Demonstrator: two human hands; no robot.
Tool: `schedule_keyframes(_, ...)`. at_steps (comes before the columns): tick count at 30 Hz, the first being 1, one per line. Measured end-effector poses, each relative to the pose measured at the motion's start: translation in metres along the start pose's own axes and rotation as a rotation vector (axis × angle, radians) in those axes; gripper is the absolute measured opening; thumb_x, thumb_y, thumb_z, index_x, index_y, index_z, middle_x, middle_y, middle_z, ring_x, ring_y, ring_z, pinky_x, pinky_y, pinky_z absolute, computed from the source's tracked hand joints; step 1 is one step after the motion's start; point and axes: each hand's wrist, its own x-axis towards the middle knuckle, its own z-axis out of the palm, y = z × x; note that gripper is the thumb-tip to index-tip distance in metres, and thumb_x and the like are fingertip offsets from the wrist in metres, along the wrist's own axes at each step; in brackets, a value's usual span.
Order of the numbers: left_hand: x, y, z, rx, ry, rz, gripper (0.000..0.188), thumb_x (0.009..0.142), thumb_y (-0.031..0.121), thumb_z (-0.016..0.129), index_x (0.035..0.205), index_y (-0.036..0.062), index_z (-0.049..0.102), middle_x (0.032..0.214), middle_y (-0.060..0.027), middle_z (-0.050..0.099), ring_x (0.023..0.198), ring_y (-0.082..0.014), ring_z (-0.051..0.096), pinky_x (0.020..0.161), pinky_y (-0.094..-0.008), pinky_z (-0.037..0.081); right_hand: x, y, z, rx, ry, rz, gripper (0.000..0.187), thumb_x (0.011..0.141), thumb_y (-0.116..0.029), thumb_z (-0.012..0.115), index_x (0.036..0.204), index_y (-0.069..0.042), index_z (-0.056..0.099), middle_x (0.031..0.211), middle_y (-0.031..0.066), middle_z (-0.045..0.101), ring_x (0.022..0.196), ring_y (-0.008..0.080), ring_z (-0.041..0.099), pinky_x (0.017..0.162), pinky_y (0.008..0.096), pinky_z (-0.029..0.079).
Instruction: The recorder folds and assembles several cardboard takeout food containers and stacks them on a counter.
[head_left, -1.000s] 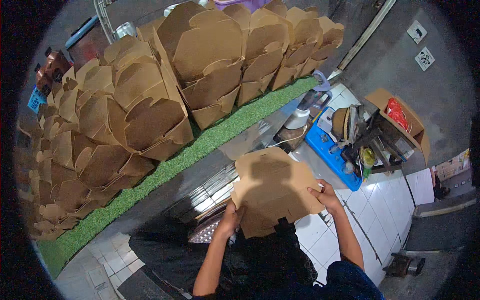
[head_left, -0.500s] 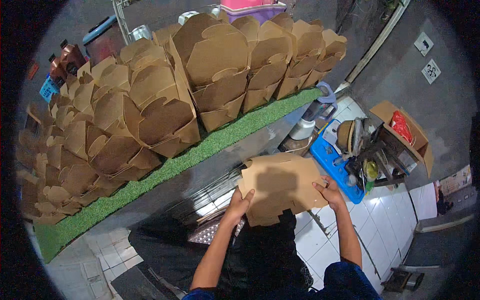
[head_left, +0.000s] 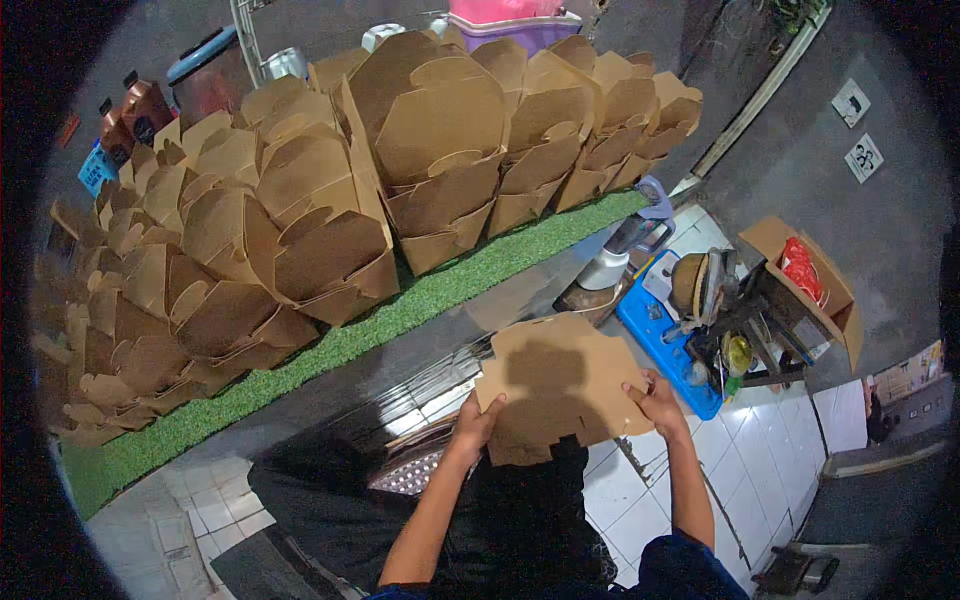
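A flat, unfolded brown cardboard box blank [head_left: 545, 410] is held level above my lap, with a dark shadow across it. At its left edge my left hand [head_left: 477, 424] grips it, thumb on top and fingers beneath. My right hand [head_left: 657, 404] pinches the right edge in the same way. Beyond the sheet, folded brown food boxes [head_left: 440, 130] with open flaps stand close together in rows on a ledge covered with green artificial turf [head_left: 420, 295].
Right of the sheet, a blue plastic tray [head_left: 650, 325] sits among assorted utensils on white floor tiles [head_left: 640, 500]. An open cardboard carton [head_left: 800, 270] holds a red plastic bag. A purple bin [head_left: 515, 30] and brown bottles [head_left: 143, 108] stand behind the boxes.
The box blank and both hands have shifted slightly down and left in the view. My grip on both edges stays the same, and the sheet is still flat.
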Motion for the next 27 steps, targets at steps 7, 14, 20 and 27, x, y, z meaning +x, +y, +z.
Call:
schedule_keyframes(7, -0.002, 0.0, -0.011, -0.027, 0.138, -0.022, 0.039, 0.094, 0.024, 0.058, 0.123, -0.002, 0.05, 0.109, -0.0111, 0.063, 0.097, -0.0168, 0.057, 0.088, -0.0306, 0.044, -0.019, -0.005, 0.024, 0.09, 0.022, 0.069, 0.044, 0.084, -0.013, 0.07, 0.117, -0.003, 0.042, 0.097, 0.0146, 0.064, 0.084, 0.0176, 0.063, 0.066, 0.031, 0.053)
schedule_keyframes(14, -0.007, -0.022, -0.021, 0.125, 0.256, 0.158, 0.038, 0.097, 0.03, 0.051, 0.113, -0.0034, 0.056, 0.106, -0.0105, 0.064, 0.091, -0.0163, 0.057, 0.081, -0.0301, 0.045, -0.025, -0.019, 0.037, -0.045, 0.058, -0.05, 0.037, 0.082, -0.018, 0.074, 0.108, -0.002, 0.053, 0.092, 0.0073, 0.062, 0.083, 0.0133, 0.058, 0.071, 0.0277, 0.049)
schedule_keyframes(20, -0.038, -0.033, -0.028, 0.185, 0.212, 0.037, 0.043, 0.099, 0.037, 0.045, 0.112, -0.0024, 0.057, 0.095, -0.0048, 0.059, 0.084, -0.0126, 0.05, 0.077, -0.0301, 0.042, -0.045, -0.029, 0.033, -0.007, 0.013, 0.056, 0.041, 0.08, -0.016, 0.075, 0.112, 0.001, 0.056, 0.091, 0.0078, 0.06, 0.085, 0.0148, 0.056, 0.075, 0.0292, 0.048)
schedule_keyframes(27, -0.055, -0.002, -0.03, 0.002, 0.25, -0.031, 0.046, 0.102, 0.038, 0.038, 0.122, -0.0001, 0.055, 0.111, -0.0051, 0.061, 0.099, -0.0127, 0.055, 0.087, -0.0266, 0.042, -0.057, -0.033, 0.036, -0.127, 0.014, -0.049, 0.04, 0.079, -0.015, 0.076, 0.108, 0.002, 0.056, 0.091, 0.0065, 0.059, 0.083, 0.0139, 0.054, 0.076, 0.0283, 0.047)
